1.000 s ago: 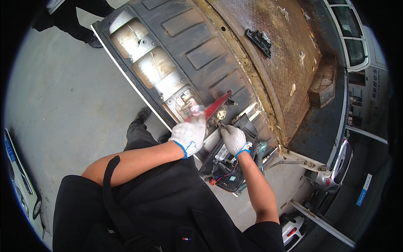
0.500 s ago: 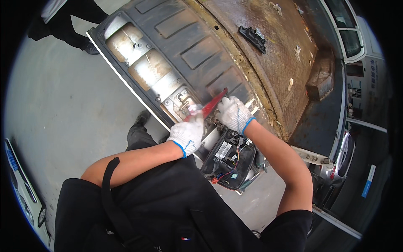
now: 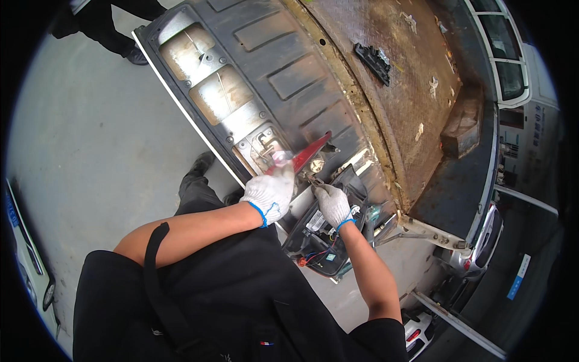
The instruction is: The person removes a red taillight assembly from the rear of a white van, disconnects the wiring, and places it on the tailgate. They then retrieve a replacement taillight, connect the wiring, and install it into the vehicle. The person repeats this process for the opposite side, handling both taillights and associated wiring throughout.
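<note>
My left hand (image 3: pixel 268 194), in a white knit glove with a blue cuff, closes around the lower end of a long, pointed red piece (image 3: pixel 310 151) that looks like plastic. This piece lies across the inner face of the lowered tailgate (image 3: pixel 280 123). Just right of it is a small round pale metallic part (image 3: pixel 316 165). My right hand (image 3: pixel 333 205), gloved alike, has its fingers pinched near a small dark part below that round one; what they hold is too small to make out. Under my right hand sits a black housing (image 3: pixel 295 244) with coloured wires and an orange-red connector (image 3: pixel 302 262).
The rusty truck bed (image 3: pixel 401 114) holds a black plastic part (image 3: pixel 373 63) and a rusty box-shaped hump (image 3: pixel 463 123). Open recesses (image 3: pixel 222 93) line the tailgate. Another person's dark-trousered legs (image 3: pixel 99 30) stand at upper left. A white car (image 3: pixel 30 259) is at far left.
My right hand has moved down and toward me, off the tailgate panel, uncovering the round metallic part. My left hand stays on the red piece. The view has shifted slightly.
</note>
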`<state>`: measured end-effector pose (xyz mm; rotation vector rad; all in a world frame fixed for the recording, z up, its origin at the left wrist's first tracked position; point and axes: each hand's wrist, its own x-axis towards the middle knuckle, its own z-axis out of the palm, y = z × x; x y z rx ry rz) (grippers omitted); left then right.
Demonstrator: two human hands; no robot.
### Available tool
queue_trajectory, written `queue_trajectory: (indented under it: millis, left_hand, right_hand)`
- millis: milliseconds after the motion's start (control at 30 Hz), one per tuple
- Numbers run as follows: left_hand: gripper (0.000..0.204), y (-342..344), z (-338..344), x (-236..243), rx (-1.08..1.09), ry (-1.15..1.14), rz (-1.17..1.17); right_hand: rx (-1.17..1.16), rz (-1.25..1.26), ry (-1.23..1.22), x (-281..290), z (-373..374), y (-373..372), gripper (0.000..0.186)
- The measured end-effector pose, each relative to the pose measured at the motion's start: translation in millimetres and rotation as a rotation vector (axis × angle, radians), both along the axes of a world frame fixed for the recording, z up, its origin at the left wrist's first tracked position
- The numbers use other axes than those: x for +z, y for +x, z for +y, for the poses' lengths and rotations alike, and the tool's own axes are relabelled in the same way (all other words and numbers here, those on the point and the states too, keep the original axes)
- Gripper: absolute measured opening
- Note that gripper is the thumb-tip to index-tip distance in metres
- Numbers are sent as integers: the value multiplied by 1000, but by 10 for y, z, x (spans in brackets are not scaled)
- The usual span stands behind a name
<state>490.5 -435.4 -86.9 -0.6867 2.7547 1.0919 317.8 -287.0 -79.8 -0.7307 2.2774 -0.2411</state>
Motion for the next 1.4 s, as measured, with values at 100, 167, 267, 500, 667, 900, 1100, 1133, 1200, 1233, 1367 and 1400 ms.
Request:
queue_trajectory:
  millis: [100,167,267,500,667,900,1100,1133,1200,1233,1367,1400]
  left_hand:
    - [63,-12,-12,4,10,24,-14]
    - [63,-10,-15,11,14,27,-1]
    - [62,-12,-19,24,0,25,-18]
    - [61,-6,-1,8,17,9,2]
    - [61,-12,0,0,15,12,0]
    - [60,-9,1,0,23,8,17]
    - [61,-10,-4,19,26,-11,14]
    - [62,-9,1,8,25,-17,18]
    - [63,-10,20,-20,19,-29,29]
    - [64,-7,27,-36,22,-27,30]
    - [69,-9,27,-47,19,-21,27]
    - [70,-10,24,-46,16,-19,24]
  right_hand:
    - [-59,-12,-51,-12,5,25,38]
    - [-47,-3,-57,-12,2,34,38]
    - [-6,27,-39,-17,1,61,37]
    - [-19,52,-31,26,-10,117,37]
    - [-59,53,-69,8,16,122,37]
    - [-62,29,-13,-18,-14,91,39]
    - [-97,54,-9,-25,-41,155,41]
    - [-100,61,-10,-20,-48,161,41]
    - [-71,69,-7,-8,-47,165,41]
    - [-57,73,-6,-5,-45,165,41]
    - [-46,74,16,-19,-39,153,42]
    - [-27,92,33,-20,-53,158,43]
